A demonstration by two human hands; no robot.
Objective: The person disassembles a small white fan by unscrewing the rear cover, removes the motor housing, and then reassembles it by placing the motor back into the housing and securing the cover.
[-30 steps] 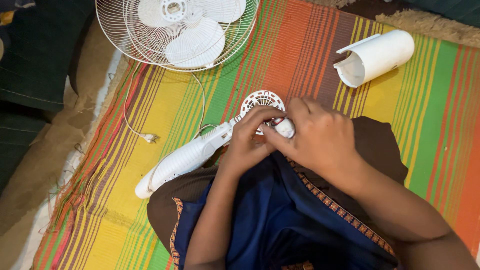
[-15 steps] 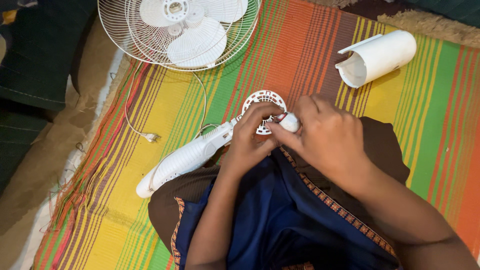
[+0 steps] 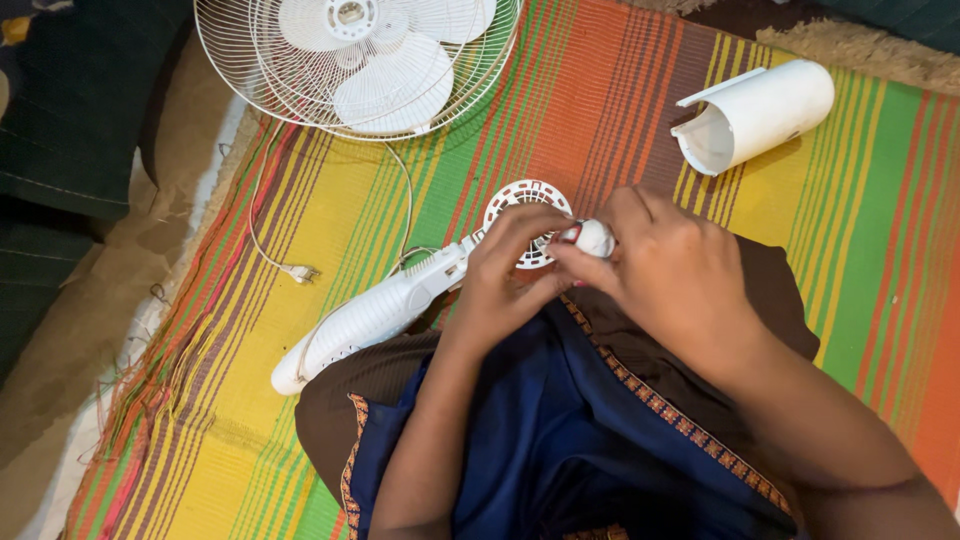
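Observation:
A white fan body (image 3: 372, 318) with a long ribbed neck lies across my lap and the striped mat. Its round slotted motor cover (image 3: 524, 200) sticks out above my fingers. My left hand (image 3: 512, 272) grips the fan body just below that cover. My right hand (image 3: 672, 282) pinches a small white rounded part (image 3: 594, 238) at the cover's right side, fingertips of both hands touching there. What lies beneath the hands is hidden.
A white wire fan cage with blades (image 3: 358, 62) lies at the top of the mat. A white power cord with plug (image 3: 300, 272) trails from it. A white cylindrical housing (image 3: 756, 114) lies top right. The striped mat (image 3: 250, 380) has a frayed left edge beside bare floor.
My right hand has slid slightly right and down, uncovering the small white part, which now shows between the fingertips. The fan body stays in place.

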